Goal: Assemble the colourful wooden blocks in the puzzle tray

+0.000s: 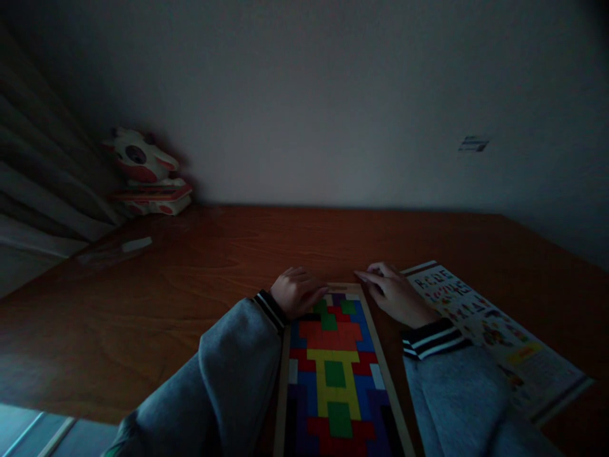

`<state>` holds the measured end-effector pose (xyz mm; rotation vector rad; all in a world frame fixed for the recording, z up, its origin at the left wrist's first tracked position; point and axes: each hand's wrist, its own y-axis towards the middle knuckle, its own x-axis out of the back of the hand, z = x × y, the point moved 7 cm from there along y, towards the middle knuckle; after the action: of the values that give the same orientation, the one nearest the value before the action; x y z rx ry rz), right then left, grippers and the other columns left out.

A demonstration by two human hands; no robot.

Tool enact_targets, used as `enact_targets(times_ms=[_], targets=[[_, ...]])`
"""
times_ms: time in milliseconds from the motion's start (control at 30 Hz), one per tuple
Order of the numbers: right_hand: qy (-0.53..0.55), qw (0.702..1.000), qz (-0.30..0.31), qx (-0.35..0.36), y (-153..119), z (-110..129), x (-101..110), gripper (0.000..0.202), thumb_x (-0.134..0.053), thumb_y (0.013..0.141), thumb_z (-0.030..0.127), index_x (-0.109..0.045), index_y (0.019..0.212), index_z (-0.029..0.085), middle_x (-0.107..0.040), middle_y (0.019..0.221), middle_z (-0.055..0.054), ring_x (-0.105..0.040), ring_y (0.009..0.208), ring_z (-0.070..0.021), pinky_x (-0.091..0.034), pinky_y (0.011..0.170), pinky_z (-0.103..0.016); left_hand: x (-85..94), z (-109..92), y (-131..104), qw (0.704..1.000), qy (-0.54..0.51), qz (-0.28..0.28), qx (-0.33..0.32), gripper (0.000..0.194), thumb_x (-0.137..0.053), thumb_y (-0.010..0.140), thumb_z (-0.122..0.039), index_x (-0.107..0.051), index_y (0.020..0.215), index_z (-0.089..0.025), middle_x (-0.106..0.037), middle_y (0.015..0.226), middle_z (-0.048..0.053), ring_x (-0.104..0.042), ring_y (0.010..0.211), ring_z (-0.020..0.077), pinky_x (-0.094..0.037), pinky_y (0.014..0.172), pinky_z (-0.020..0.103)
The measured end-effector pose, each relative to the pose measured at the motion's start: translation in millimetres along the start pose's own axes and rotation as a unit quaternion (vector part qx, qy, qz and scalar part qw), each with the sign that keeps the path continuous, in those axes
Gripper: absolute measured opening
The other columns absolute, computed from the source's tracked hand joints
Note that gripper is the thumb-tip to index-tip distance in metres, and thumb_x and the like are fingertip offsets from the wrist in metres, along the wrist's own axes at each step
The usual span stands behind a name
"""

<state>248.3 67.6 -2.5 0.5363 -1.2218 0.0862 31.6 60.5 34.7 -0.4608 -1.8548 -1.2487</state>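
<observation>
A wooden-framed puzzle board [335, 339] filled with coloured block pieces lies on the desk in front of me, its far end between my hands. My left hand [295, 292] rests over the board's far left corner, fingers bent; whether it holds anything is hidden. Just outside the far right corner is my right hand [392, 293], with fingers apart and nothing visible in them. Red, yellow, green, blue, purple and white pieces fill the board, with dark areas near its far left and near right sides.
A printed sheet [504, 346] with letters and pictures lies right of the board, partly under my right sleeve. At the back left of the brown desk [190, 285] stands a cow figure [147, 171] beside a curtain [42, 190]. A wall rises behind.
</observation>
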Motion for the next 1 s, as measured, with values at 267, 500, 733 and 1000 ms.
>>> enact_targets(times_ms=[267,500,733,1000], targets=[[-0.004,0.998,-0.029,-0.061,1.6,-15.0,6.1,0.03,-0.049,0.095,0.032,-0.072,0.106,0.017,-0.066,0.101,-0.012,-0.064,0.095,-0.0277,-0.052,0.086,-0.044,-3.0,2.9,-1.2,1.0,-0.013,0.001,0.004,0.026,-0.05,0.098,-0.032,-0.072,0.098,-0.018,-0.076,0.094,0.006,-0.068,0.084,0.0188,-0.052,0.077,0.033],[0.007,0.995,-0.082,-0.059,2.4,-0.6,17.5,0.03,-0.042,0.1,0.029,-0.07,0.101,0.019,-0.071,0.101,-0.01,-0.069,0.092,-0.0253,-0.054,0.081,-0.041,-5.0,2.8,-1.1,1.0,-0.012,0.02,0.019,0.026,-0.05,0.098,-0.03,-0.072,0.098,-0.018,-0.075,0.094,0.006,-0.068,0.084,0.0192,-0.052,0.077,0.033],[0.027,0.98,-0.111,0.165,6.1,92.7,31.3,0.021,-0.048,0.099,0.022,-0.069,0.103,0.02,-0.071,0.092,-0.006,-0.067,0.085,-0.0187,-0.054,0.079,-0.033,-8.4,15.5,-3.6,0.998,0.002,0.001,0.07,0.022,-0.052,0.096,-0.028,-0.071,0.1,-0.018,-0.075,0.097,0.006,-0.068,0.087,0.0199,-0.053,0.082,0.035],[0.03,0.975,-0.03,0.218,4.1,104.9,13.0,0.017,-0.055,0.095,0.026,-0.071,0.093,0.021,-0.067,0.088,-0.005,-0.061,0.082,-0.02,-0.053,0.078,-0.038,-12.7,22.4,-5.3,0.995,-0.017,0.005,0.096,0.019,-0.053,0.095,-0.026,-0.07,0.099,-0.018,-0.074,0.1,0.006,-0.068,0.092,0.0203,-0.054,0.086,0.036]])
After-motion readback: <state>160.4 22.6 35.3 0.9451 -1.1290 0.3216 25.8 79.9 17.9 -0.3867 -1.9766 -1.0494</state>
